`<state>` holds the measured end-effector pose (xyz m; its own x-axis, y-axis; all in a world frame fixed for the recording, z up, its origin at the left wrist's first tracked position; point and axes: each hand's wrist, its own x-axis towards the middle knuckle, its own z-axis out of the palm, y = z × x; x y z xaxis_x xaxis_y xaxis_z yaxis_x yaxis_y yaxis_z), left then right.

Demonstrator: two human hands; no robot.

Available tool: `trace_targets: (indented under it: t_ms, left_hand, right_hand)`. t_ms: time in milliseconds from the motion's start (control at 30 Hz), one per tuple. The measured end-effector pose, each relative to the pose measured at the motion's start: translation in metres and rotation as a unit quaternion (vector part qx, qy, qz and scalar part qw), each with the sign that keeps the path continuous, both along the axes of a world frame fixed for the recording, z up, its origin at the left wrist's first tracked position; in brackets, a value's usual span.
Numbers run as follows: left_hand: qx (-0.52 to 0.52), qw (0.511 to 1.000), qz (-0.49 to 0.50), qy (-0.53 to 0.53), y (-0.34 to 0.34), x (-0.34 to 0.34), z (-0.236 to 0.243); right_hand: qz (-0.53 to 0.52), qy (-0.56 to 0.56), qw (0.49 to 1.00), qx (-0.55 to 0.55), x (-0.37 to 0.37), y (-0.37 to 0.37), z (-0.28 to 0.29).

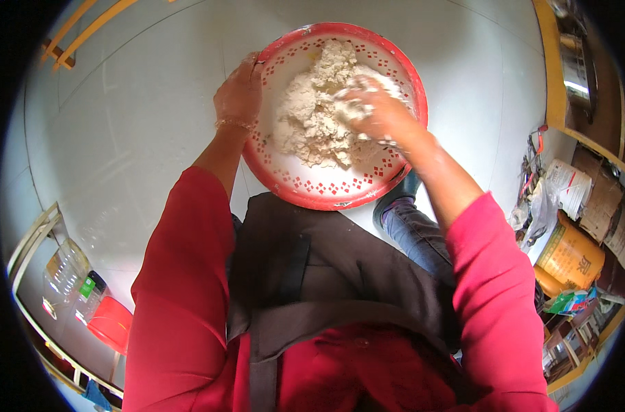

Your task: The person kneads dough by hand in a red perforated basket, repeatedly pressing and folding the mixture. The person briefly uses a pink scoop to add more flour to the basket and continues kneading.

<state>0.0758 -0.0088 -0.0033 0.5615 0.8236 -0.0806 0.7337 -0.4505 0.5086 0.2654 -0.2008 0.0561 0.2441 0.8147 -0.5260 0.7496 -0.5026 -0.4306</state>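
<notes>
A wide enamel basin point(302, 192) with a red rim and a white inside patterned with small red diamonds is in front of me. In it lies a heap of crumbly, shaggy dough point(316, 120), with loose dry flour around it. My left hand point(239, 94) is closed on the basin's left rim, dusted with flour up to the wrist. Over the right part of the heap, my right hand point(380, 113) is among the dough and flour. Its fingers are coated and smeared by motion, so their grip is unclear.
Pale tiled floor point(134, 144) surrounds the basin. At right stand a yellow bucket point(570, 254), a white tub point(569, 187) and plastic bags beside wooden furniture. At lower left are a red container point(111, 324) and clear plastic bottles point(69, 268). A wooden frame point(86, 34) is at upper left.
</notes>
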Motion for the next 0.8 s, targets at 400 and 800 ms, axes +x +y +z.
trace_targets:
  t_ms: [400, 800]
  left_hand:
    - [-0.064, 0.994, 0.008, -0.092, 0.000, -0.008, -0.006]
    - [-0.043, 0.998, -0.041, 0.014, -0.011, 0.020, 0.002]
  right_hand:
    - [-0.243, 0.290, 0.922, -0.085, 0.016, 0.104, -0.059]
    - [0.001, 0.002, 0.998, 0.057, -0.062, -0.018, -0.011]
